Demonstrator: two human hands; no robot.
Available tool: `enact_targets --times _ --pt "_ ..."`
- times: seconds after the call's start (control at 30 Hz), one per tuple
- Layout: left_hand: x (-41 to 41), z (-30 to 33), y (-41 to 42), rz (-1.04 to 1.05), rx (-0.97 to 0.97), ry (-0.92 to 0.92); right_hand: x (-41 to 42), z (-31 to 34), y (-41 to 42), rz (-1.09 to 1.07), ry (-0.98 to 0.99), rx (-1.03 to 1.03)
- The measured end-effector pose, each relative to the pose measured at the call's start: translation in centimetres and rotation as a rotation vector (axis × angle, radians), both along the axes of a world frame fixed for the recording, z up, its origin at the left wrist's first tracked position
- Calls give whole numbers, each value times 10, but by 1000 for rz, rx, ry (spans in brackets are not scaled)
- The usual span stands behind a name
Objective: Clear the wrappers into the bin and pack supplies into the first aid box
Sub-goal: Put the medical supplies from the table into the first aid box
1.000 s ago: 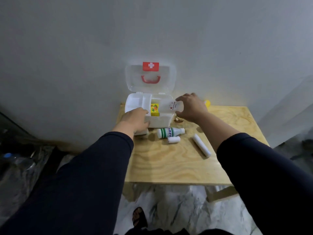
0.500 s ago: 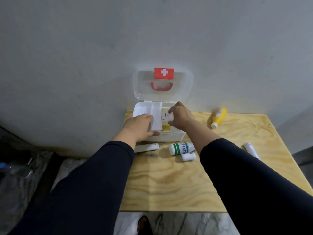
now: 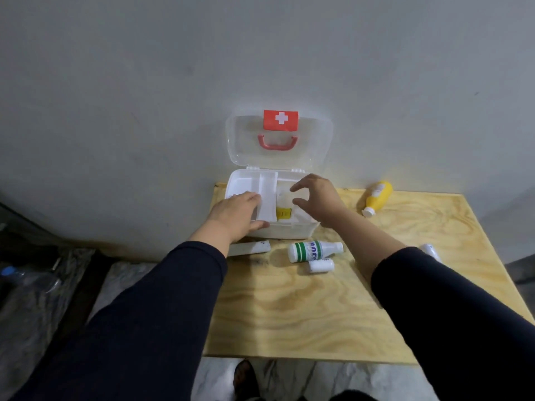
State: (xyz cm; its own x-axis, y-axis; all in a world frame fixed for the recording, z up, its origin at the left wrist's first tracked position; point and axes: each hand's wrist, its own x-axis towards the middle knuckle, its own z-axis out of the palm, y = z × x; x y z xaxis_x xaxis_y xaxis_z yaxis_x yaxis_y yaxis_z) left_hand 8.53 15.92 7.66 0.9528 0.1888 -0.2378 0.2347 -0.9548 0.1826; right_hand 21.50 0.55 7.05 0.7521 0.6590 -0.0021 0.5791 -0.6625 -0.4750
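Observation:
A white first aid box stands open at the table's back edge, its clear lid leaning against the wall. My left hand grips the white inner tray at the box's left side. My right hand hovers over the box's right half with fingers spread and nothing in it. Inside lie a small white bottle and a yellow box. In front of the box lie a green-striped white bottle, a small white vial and a white tube.
A yellow bottle lies at the back right of the plywood table. Another white tube peeks out beside my right forearm. Dark plastic with a water bottle lies on the floor to the left. A grey wall stands right behind the box.
My right hand carried the small white bottle into the box, let it go and lifted away open. My left hand stayed on the inner tray. The view shifted.

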Motion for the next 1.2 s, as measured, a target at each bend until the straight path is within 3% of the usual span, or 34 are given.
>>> enact_targets --times 0.2,0.43,0.7,1.0,1.2 --pt "-7 -2 -4 23 -23 -13 -8 0 -60 -149 -25 235" --pt "-9 -1 -11 58 -37 -7 -27 -40 -100 -124 273 -15" --pt "-8 -1 -10 65 -53 1 -22 -49 -105 -151 321 -52" --pt "-6 -4 -8 76 -76 13 0 -7 -108 -338 382 322" --pt "-6 -2 -9 71 -88 32 0 23 -102 -383 212 407"
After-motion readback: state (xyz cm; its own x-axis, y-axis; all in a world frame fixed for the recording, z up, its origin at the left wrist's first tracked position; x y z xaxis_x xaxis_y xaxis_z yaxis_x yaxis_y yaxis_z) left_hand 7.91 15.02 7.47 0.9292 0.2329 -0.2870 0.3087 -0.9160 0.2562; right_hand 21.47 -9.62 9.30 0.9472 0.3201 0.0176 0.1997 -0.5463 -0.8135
